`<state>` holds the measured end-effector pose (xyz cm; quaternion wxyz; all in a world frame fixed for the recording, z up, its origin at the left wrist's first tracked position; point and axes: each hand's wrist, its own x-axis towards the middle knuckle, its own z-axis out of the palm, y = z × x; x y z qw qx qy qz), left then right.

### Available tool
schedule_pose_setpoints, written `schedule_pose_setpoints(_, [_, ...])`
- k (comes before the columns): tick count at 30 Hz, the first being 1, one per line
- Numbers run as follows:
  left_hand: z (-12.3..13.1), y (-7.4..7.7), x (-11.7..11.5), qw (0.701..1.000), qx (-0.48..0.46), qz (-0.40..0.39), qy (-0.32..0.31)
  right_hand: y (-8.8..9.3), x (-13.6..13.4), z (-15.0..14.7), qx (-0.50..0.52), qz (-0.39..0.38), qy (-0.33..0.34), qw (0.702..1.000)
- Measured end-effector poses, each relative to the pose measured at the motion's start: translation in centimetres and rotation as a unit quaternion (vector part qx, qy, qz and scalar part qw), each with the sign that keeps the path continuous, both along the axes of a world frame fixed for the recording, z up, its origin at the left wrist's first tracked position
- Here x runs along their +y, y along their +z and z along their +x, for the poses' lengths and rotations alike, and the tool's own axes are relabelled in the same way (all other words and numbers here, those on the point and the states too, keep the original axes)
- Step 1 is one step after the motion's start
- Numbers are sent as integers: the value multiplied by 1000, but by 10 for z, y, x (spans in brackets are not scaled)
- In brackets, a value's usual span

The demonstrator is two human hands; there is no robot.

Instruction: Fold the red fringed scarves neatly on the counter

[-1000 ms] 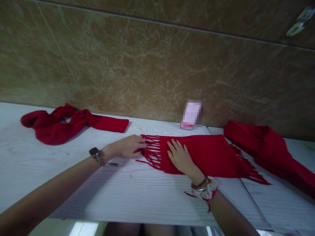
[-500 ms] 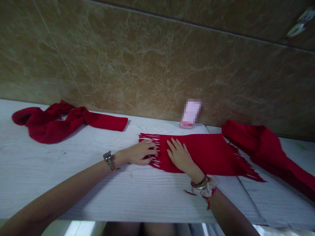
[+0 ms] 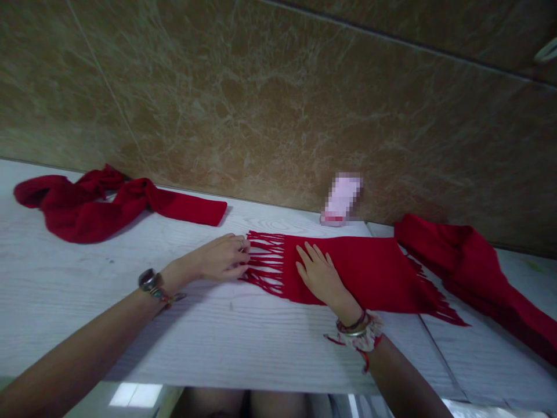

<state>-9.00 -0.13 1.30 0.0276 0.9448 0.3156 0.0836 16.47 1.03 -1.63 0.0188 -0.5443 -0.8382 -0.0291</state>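
Observation:
A red scarf (image 3: 369, 273) lies spread on the white wood-grain table, its long fringe (image 3: 267, 264) stretched out straight toward the left. At the tips of that fringe is my left hand (image 3: 226, 258), fingers bent and closed on the strand ends; the fingertips are partly hidden. My right hand (image 3: 319, 273) lies flat on the scarf just right of the fringe, fingers stretched out, pressing on the cloth. A second fringed edge (image 3: 435, 293) slants across the scarf's right end.
More red cloth (image 3: 461, 255) runs along the right side; whether it joins the scarf I cannot tell. A crumpled red scarf (image 3: 100, 215) lies at left. A blurred pink item (image 3: 343, 198) leans by the brown marbled wall (image 3: 243, 104). The table's front edge (image 3: 243, 384) is near me.
My left hand has slid left along the fringe from its base to its tips, and the strands now lie straighter. My right hand has stayed in place on the scarf.

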Motion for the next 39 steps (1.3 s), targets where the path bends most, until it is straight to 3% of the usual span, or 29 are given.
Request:
schedule_pose_setpoints(4, [22, -2, -7, 997, -56, 47, -29, -2, 0, 0, -1, 8, 3, 1000])
schedule_pose_setpoints(7, [40, -9, -13, 996, -35, 17, -79, -3, 1, 1, 0, 17, 5, 1000])
schedule_pose_setpoints(9, [43, -12, -15, 997, -1, -4, -80, -3, 1, 1, 0, 17, 7, 1000])
schedule_pose_setpoints(12, [28, -7, -11, 998, 23, -28, -47, -2, 1, 1, -4, 12, 9, 1000])
schedule_pose_setpoints(17, [-22, 7, -1, 996, 37, -85, 15, -1, 1, 2, -7, 19, 11, 1000])
schedule_pose_setpoints(20, [-29, 10, 0, 995, 21, -82, 48, -2, 1, 2, -9, 20, 10, 1000])
schedule_pose_setpoints(22, [-16, 8, -3, 998, -23, -48, 40, -3, 1, 1, -11, 20, 10, 1000])
schedule_pose_setpoints(25, [16, -2, -12, 996, -88, -11, -29, -4, 1, 1, -11, 23, 11, 1000])
schedule_pose_setpoints(27, [34, -9, -17, 994, -82, -9, -70, -4, 1, 1, -10, 24, 11, 1000])
schedule_pose_setpoints(30, [43, -14, -19, 995, -48, -24, -79, -4, 1, 2, -8, 24, 11, 1000])
schedule_pose_setpoints(34, [24, -3, -17, 998, -8, -27, -60, -2, 1, 2, -5, 16, 10, 1000])
schedule_pose_setpoints(39, [-7, 13, -12, 999, 24, -28, 9, -1, 1, 2, -5, 10, 7, 1000])
